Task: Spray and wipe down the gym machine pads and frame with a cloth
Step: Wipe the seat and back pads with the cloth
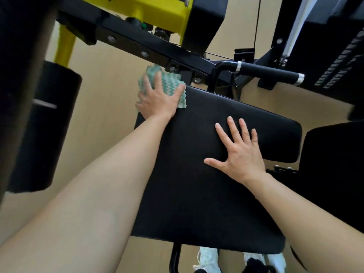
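Observation:
A black seat pad (197, 174) of the gym machine fills the middle of the head view. My left hand (157, 99) presses a green-and-white patterned cloth (169, 83) flat against the pad's far left corner, fingers spread over the cloth. My right hand (238, 152) lies flat on the pad's right half with straight, spread fingers and holds nothing. The black frame bar (137, 46) with bolts runs just beyond the cloth. No spray bottle is in view.
A black handle with foam grip (269, 72) sticks out right behind the pad. A yellow frame part (157, 10) is at the top, a black roller pad (43, 127) at the left, another black pad (332, 164) at the right. White shoes (208, 259) stand on tan floor below.

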Available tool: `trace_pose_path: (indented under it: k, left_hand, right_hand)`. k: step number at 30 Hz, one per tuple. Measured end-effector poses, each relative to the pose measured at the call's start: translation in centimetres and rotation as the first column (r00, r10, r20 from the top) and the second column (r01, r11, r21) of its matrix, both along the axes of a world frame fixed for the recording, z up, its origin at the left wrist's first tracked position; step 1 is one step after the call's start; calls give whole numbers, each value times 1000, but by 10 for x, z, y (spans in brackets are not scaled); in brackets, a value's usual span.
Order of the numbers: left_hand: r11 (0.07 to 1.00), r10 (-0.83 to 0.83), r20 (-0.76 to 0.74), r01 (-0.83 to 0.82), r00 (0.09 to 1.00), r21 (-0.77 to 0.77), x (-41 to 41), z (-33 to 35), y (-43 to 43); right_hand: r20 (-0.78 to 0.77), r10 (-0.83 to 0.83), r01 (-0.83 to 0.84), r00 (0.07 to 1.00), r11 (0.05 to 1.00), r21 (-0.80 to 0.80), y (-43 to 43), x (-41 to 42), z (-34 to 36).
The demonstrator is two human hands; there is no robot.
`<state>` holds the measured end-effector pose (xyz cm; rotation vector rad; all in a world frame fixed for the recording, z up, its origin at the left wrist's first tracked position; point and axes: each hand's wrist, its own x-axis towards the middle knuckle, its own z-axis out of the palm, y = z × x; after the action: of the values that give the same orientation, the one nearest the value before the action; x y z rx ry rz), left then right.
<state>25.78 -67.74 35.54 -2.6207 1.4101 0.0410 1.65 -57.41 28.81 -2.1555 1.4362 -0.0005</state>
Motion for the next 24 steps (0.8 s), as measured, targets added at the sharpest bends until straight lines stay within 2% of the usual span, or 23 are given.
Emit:
trace_pose_path:
  k: [7, 19, 24]
  left_hand:
    - [980, 180, 6, -178, 984, -86, 0, -6, 56]
    - [981, 193, -6, -193, 981, -29, 2, 0, 227]
    - [957, 285, -66, -288, 956, -37, 4, 3, 228]
  right_hand:
    - [14, -5, 4, 1000, 1000, 25, -2, -3, 5]
    - [-55, -39, 41, 998, 998, 46, 10, 3, 17]
    - [-47, -57, 59, 997, 998, 25, 22, 7, 17]
